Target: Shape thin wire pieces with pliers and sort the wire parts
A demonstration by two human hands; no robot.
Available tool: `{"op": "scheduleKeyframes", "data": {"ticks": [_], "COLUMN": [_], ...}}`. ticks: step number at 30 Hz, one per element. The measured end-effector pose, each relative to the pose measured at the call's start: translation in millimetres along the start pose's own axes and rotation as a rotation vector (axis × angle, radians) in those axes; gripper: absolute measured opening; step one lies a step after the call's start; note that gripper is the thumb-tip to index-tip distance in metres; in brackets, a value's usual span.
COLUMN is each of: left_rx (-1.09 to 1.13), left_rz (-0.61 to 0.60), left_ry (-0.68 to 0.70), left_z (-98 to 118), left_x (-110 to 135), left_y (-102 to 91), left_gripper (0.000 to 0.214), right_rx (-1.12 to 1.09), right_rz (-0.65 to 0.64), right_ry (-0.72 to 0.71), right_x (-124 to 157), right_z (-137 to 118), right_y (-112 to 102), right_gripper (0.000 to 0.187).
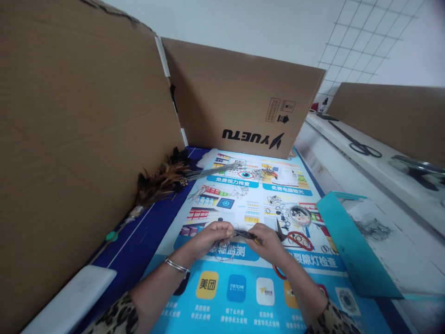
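My right hand (267, 242) is closed round the handles of dark pliers (243, 234), which have a bit of yellow on the grip. The pliers' jaws point left and meet the fingertips of my left hand (218, 232). That hand is pinched on a thin wire piece (236, 226), a small loop of which shows above the fingers. Its full shape is too fine to make out. Just right of my right hand lie scissors (299, 241) with red handles, their blades partly behind the hand. A second red handle (279, 272) shows under my right forearm.
A round cartoon tin (301, 216) and small wire rings (274, 200) lie beyond my right hand. Brown feathers (163, 176) and thin metal rods (215, 171) lie far left. A teal box (342, 241) stands right. Cardboard panels (239, 97) wall the back and left.
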State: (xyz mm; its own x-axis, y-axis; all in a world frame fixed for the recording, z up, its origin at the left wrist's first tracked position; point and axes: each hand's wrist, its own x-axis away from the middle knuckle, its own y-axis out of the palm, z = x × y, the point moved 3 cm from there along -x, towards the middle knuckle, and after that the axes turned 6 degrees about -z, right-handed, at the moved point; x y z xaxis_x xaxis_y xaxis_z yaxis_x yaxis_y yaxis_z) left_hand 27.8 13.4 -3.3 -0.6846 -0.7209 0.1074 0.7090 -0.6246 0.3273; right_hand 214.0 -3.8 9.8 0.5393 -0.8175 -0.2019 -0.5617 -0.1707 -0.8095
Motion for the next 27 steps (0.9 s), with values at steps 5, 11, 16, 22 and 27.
{"op": "scheduleKeyframes", "data": {"ticks": [5, 11, 16, 22, 27], "left_rx": [0.029, 0.053, 0.109, 0.144, 0.157], "left_rz": [0.004, -0.026, 0.019, 0.039, 0.048], "left_ry": [-0.021, -0.067, -0.097, -0.090, -0.097], "left_z": [-7.1, -10.8, -13.7, -15.6, -14.8], "left_x": [-1.7, -0.7, -0.5, -1.1, -1.2], "left_y": [-3.6, -5.3, -6.5, -7.0, -7.1], "left_gripper": [0.023, 0.019, 0.016, 0.014, 0.014], "right_rx": [0.014, 0.026, 0.053, 0.072, 0.080], "right_rz": [0.002, 0.008, 0.003, -0.026, -0.050], "right_ry": [-0.032, -0.044, -0.039, -0.050, -0.032], "right_x": [1.6, 2.6, 1.8, 1.6, 0.7], "right_z": [0.5, 0.8, -1.8, -1.7, -2.9], "right_y": [3.0, 4.8, 4.0, 3.2, 3.6], "right_gripper": [0.014, 0.014, 0.012, 0.012, 0.009]}}
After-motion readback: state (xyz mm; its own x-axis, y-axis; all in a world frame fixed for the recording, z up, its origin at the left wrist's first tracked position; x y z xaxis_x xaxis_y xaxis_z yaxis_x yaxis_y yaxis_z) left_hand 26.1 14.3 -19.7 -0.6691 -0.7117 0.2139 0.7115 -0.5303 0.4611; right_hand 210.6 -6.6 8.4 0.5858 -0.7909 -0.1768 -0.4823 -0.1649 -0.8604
